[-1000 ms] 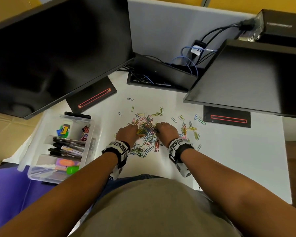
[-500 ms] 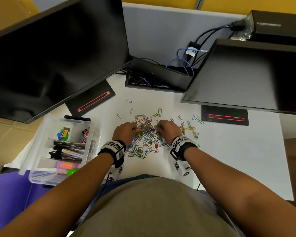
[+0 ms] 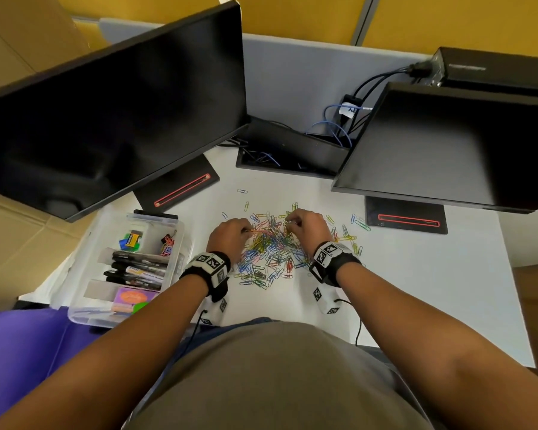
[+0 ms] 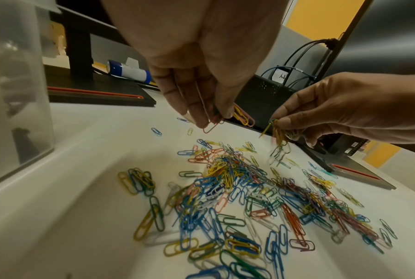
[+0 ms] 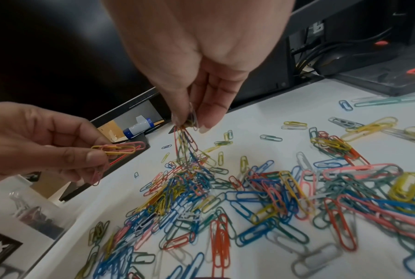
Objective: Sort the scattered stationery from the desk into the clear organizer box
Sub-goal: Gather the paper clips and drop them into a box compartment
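The clear organizer box (image 3: 84,293) stands at the left edge of the desk (image 3: 416,290) and already holds markers (image 3: 137,270), sticky notes (image 3: 131,297) and small clips in separate compartments, so that part of the sorting appears done. The paper clips (image 3: 271,256) remain: a dense multicoloured heap lies on the desk between the two hands, with strays spread toward the right monitor base (image 3: 406,217). The left hand (image 3: 230,232) pinches a few clips, pink and yellow among them, between thumb and fingertips above the heap. The right hand (image 3: 308,225) pinches a hanging bunch of clips whose lower end trails into the heap. Judged from the quantity on the desk, most of the clip transfer is outstanding. Two dark monitors (image 3: 112,107) overhang the rear of the desk, and a cable tray (image 3: 289,150) sits between their bases. A glue stick (image 4: 129,71) lies behind the left monitor base (image 3: 180,187). Nothing visible blocks the route from heap to box; the clips interlock, so a lifted bunch may drag others along.
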Demonstrator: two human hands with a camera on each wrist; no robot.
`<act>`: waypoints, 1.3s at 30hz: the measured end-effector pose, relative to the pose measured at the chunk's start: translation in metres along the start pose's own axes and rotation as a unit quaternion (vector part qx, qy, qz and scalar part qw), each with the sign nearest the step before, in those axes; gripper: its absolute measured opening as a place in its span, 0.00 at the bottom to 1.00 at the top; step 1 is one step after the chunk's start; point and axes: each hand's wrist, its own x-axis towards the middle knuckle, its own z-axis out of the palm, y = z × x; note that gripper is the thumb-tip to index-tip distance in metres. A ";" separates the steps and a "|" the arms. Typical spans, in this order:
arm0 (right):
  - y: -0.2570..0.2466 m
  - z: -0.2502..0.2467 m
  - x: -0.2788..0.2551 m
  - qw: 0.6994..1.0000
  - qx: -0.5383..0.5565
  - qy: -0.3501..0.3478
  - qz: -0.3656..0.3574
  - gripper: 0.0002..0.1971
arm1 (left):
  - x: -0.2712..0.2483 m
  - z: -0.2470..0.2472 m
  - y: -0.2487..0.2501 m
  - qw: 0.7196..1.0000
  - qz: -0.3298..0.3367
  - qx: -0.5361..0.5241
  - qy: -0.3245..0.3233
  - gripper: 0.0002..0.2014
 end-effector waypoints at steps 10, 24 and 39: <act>-0.020 -0.003 -0.008 1.000 -0.013 0.012 -0.001 0.11 | -0.019 -0.015 -0.009 0.999 -0.006 -0.012 0.029 0.06; -0.125 -0.006 0.012 0.987 0.112 0.052 -0.098 0.09 | -0.019 -0.081 -0.020 0.985 -0.026 -0.067 0.158 0.05; -0.221 0.043 0.011 0.967 0.158 -0.006 -0.200 0.08 | -0.056 -0.122 -0.100 0.958 -0.162 -0.059 0.227 0.03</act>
